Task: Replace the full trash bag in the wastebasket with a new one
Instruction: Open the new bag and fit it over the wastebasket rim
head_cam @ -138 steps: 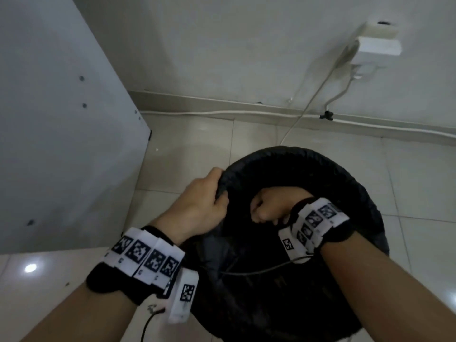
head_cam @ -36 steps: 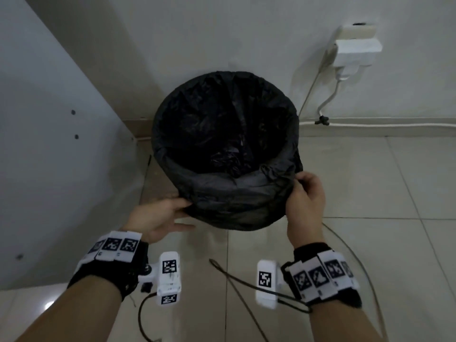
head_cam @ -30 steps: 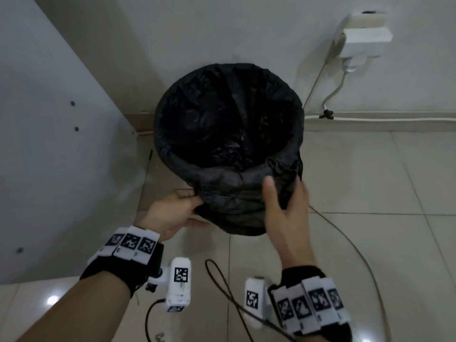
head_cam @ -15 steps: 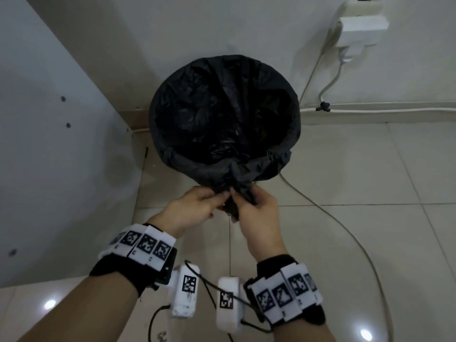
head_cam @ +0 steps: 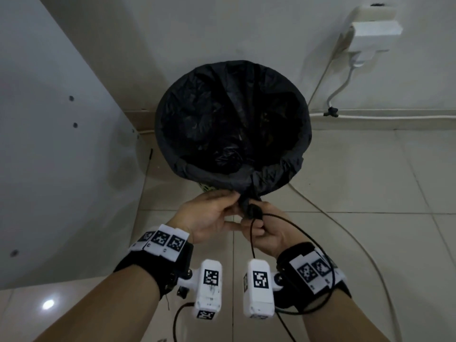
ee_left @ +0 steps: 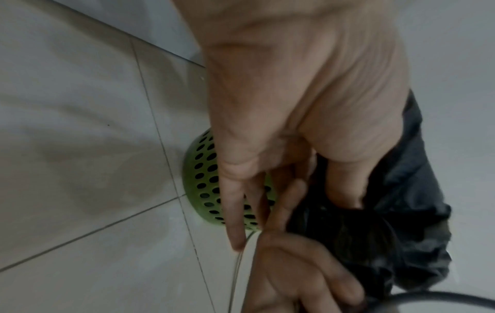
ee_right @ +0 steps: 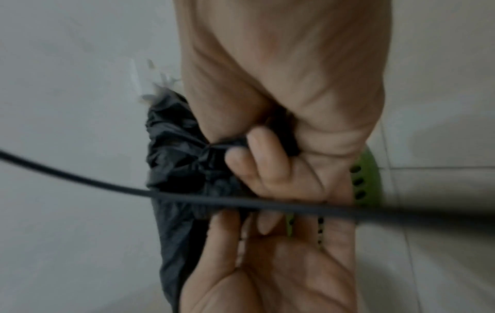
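A black trash bag [head_cam: 232, 124] lines the wastebasket, its mouth open and folded over the rim. Below the bag's edge shows the green perforated wastebasket [ee_left: 201, 175], of which the head view catches only a sliver [head_cam: 206, 187]. At the near rim, slack bag film is gathered into a twisted bunch [ee_right: 187, 165]. My left hand [head_cam: 233, 203] pinches this bunch from the left between thumb and fingers. My right hand [head_cam: 251, 218] grips the same bunch from the right, its fingers curled round the film. The two hands touch each other.
A white cabinet panel [head_cam: 49, 144] stands close on the left. A wall socket with plugs [head_cam: 370, 33] is at the upper right. A white cable [head_cam: 357, 243] runs over the tiled floor. A black wrist-camera cable [ee_right: 241, 203] crosses my right hand.
A second ago my hands were apart on the bag's near side. They have come together below the near rim and drawn the slack film into one tight bunch.
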`<state>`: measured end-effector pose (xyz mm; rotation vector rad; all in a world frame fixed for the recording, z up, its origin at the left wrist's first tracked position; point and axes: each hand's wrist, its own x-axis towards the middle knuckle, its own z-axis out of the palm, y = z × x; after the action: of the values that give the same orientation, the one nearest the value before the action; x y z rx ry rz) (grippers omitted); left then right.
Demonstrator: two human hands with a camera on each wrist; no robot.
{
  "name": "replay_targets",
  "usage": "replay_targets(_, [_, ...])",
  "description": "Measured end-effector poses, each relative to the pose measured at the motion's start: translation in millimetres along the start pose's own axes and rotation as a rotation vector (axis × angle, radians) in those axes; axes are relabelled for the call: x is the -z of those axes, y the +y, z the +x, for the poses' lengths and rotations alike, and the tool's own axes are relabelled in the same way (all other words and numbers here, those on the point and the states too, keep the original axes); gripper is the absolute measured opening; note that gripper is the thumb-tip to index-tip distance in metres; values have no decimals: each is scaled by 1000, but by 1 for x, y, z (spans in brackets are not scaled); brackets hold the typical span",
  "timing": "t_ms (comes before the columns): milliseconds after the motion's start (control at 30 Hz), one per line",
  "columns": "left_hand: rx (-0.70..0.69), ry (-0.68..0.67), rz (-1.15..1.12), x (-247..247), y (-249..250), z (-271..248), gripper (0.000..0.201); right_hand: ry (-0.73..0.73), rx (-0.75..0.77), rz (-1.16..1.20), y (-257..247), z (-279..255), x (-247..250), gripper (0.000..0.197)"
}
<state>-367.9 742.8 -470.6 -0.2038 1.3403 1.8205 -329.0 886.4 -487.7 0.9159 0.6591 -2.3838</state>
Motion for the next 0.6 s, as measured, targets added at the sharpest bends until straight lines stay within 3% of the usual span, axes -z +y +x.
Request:
replay_targets(67, [-20, 5, 34, -4, 0, 3, 27, 53, 5, -41, -3, -2, 4, 10])
replay_targets(133, [-54, 90, 57, -9, 1, 9, 15, 67, 61, -100, -11, -16, 6, 14])
replay_targets(200, [-82, 192, 54, -13, 3, 15, 17, 92, 185, -236, -14, -37, 7, 17])
replay_targets(267, [-128, 288, 56, -16, 5, 22, 14, 213, 456, -436, -6, -54, 4, 14])
replay_targets(333, [-166, 390, 68, -16, 6, 27, 9, 375, 850, -711, 6, -53, 4, 23])
replay_targets(433, [-169, 461, 85, -16, 9, 28, 8, 372, 1207, -1175, 20, -30, 5, 29])
replay_targets(500, [-167, 483, 88, -11, 10, 28, 17, 368, 1311, -1367, 22, -13, 12, 36])
replay_targets(600, [-156, 468, 98, -6, 13, 25, 23, 465, 1305, -1620, 21, 0, 16, 39])
